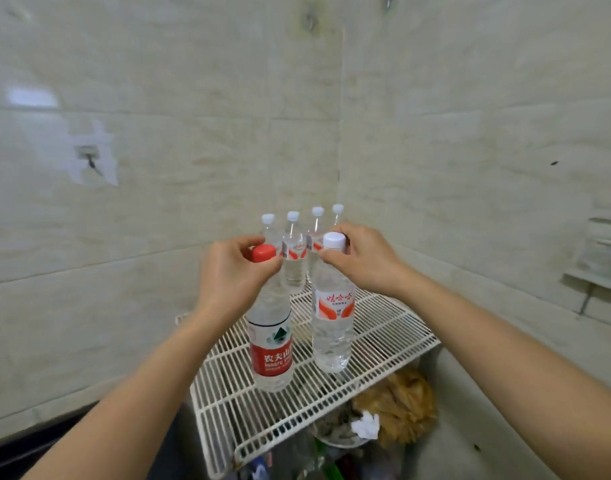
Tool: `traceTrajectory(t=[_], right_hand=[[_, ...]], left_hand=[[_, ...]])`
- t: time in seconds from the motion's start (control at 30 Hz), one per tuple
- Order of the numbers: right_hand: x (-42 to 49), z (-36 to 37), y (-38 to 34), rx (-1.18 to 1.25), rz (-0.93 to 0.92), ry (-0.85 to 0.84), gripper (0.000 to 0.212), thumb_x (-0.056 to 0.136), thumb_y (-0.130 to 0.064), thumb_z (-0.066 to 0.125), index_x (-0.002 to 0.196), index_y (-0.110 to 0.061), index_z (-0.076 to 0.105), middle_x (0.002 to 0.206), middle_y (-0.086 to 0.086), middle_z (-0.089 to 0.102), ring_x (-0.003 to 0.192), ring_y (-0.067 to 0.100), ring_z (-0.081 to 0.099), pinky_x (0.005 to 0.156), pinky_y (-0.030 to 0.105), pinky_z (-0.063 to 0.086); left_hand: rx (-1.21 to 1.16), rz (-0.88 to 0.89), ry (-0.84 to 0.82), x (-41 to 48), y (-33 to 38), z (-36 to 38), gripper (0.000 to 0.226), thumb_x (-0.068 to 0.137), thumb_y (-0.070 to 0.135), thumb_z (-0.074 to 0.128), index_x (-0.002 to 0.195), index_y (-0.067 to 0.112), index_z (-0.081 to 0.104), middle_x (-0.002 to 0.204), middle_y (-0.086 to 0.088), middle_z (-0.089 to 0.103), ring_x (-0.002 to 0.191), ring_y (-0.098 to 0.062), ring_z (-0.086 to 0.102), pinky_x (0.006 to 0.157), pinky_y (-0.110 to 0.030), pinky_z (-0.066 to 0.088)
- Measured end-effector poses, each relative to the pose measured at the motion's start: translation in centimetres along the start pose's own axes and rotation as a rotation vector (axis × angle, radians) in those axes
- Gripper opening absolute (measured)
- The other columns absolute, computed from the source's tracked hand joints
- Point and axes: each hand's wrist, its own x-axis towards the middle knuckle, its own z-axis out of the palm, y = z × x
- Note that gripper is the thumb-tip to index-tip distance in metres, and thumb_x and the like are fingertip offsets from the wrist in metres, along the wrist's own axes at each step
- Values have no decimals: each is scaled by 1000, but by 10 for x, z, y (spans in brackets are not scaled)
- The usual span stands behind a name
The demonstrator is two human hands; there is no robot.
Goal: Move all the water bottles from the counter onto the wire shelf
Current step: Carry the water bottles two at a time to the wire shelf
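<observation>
Two upright bottles are held by their necks just over the wire shelf (383, 327): the red-capped bottle (271, 344), labelled "农夫山", is pinched in the left hand (233, 271), and the white-capped bottle (331, 323), labelled "娃哈哈", in the right hand (366, 261). Both hang straight below the grips, and four bottles (293, 251) are lined up behind them.

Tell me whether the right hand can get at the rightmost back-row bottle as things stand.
Probably not yet: the right hand grips the Wahaha bottle by its neck. Otherwise the way looks free: the rightmost back-row bottle stands just behind it on the wire shelf.
</observation>
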Motion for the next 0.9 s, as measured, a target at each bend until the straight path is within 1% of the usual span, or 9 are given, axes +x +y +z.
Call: traceTrajectory(t=[0.1,0.3,0.37,0.47,0.53,0.63,0.7,0.83,0.9], right_hand=[[32,-5,35,-73,-7,-4,13,82,-28,64,80,-17,59,76,-3,61,73,18,58,70,41,50],[96,-11,94,-237,5,-48,17,86,-28,62,89,-12,60,81,-5,58,77,19,56,69,38,47],[109,-11,108,-258,10,-60,16,87,-29,61,91,-14,60,80,-7,55,77,19,55,69,38,47],[137,-9,136,-282,41,-72,17,86,-30,61,90,-13,58,85,-1,57,80,22,56,71,42,50],[154,-6,155,-305,48,-87,16,86,-30,61,88,-15,56,88,1,58,81,23,57,72,43,51],[176,0,178,-326,42,-104,17,86,-32,60,91,-17,55,92,2,59,84,23,57,73,43,51],[187,3,191,-323,49,-115,17,86,-33,60,92,-17,55,94,2,60,84,23,57,74,44,51],[205,8,210,-299,59,-130,18,86,-32,60,95,-16,57,94,3,60,84,23,58,75,47,52],[211,10,217,-261,68,-133,19,86,-30,61,97,-15,59,95,4,62,83,23,60,75,48,52]], left_hand=[[-37,13,-46,30,-4,37,44,71,29,79,112,14,69,86,3,71,79,-8,65,76,-29,55],[-149,9,-132,96,-13,114,35,71,27,79,104,18,72,72,22,63,75,0,63,77,-31,56],[-178,14,-141,109,-15,133,36,71,26,79,105,17,71,73,22,62,76,1,63,75,-28,55],[-169,1,-169,133,-22,169,28,72,29,78,99,23,71,76,17,65,79,-5,64,75,-29,55],[-177,7,-164,145,-26,190,16,72,28,77,84,33,67,74,16,65,76,-6,65,71,-27,54],[-154,32,-158,160,-30,212,24,74,24,75,68,38,58,65,15,63,66,-2,60,61,-21,50],[-136,21,-159,168,-34,222,22,75,23,75,71,37,58,64,17,61,65,1,59,57,-16,44],[-121,-1,-149,181,-45,237,23,75,24,76,70,38,58,65,18,61,66,1,60,60,-17,48],[-131,-39,-139,187,-50,242,16,75,24,76,74,33,64,63,19,59,63,1,58,58,-16,47]])
